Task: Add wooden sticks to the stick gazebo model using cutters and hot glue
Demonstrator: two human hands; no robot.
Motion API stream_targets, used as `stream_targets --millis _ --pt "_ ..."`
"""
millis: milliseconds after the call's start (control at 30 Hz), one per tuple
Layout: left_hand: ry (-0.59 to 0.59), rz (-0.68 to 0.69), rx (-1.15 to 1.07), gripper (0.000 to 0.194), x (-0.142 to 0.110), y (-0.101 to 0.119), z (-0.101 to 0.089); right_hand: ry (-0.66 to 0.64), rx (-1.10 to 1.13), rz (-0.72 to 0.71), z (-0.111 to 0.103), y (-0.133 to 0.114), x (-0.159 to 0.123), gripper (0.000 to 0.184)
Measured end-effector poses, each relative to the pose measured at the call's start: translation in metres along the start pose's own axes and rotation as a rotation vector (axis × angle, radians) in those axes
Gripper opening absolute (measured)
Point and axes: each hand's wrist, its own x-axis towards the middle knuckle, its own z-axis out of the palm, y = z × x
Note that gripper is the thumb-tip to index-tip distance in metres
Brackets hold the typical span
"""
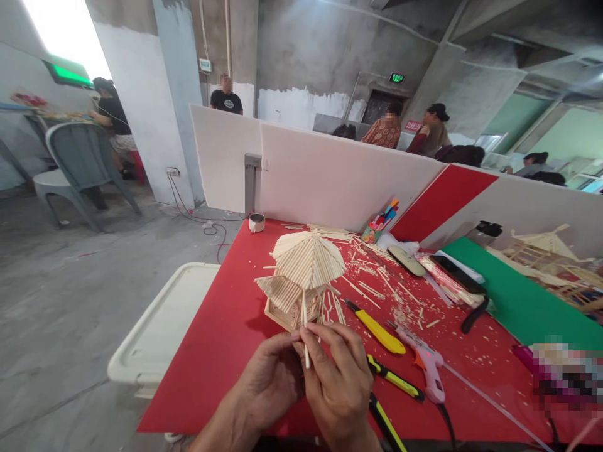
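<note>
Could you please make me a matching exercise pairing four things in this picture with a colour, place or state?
Things:
1. Glue gun
2. Right hand
3. Stick model
4. Pen cup

Descriptions:
A. Near the white partition
B. Topped by a pale roof
C. Pink
D. Gripping a thin stick

Pairs: 1-C, 2-D, 3-B, 4-A
</note>
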Motion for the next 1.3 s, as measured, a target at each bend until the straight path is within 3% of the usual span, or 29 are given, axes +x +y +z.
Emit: stream_targets --millis 300,567,800,1000,1100,1233,1300 --pt "-0.016 0.024 0.073 0.012 -0.001 0.000 0.000 -0.034 0.032 0.047 0.000 0.001 -0.002 0.024" --pt "0.074 0.022 0.054 0.010 -0.002 0.001 0.001 -0.055 0.026 0.049 0.002 0.001 -0.006 0.027" --pt "0.155 0.047 0.168 0.009 -0.003 -0.004 0.007 0.047 0.015 0.011 -0.013 0.001 -0.004 0.031" --pt "0.240 0.155 0.371 0.009 0.006 -0.027 0.001 0.044 -0.023 0.023 -0.024 0.009 -0.031 0.028" --pt "0.267 0.222 0.526 0.013 0.009 -0.033 -0.008 -0.086 0.021 -0.005 -0.031 0.013 -0.046 0.033" --pt "0.293 0.309 1.068 0.022 0.007 -0.023 -0.018 -0.226 0.069 0.048 -0.043 0.025 -0.066 0.035" --pt "0.328 0.509 1.304 0.016 0.005 -0.014 -0.021 -0.215 0.000 0.149 -0.048 0.035 -0.075 0.030"
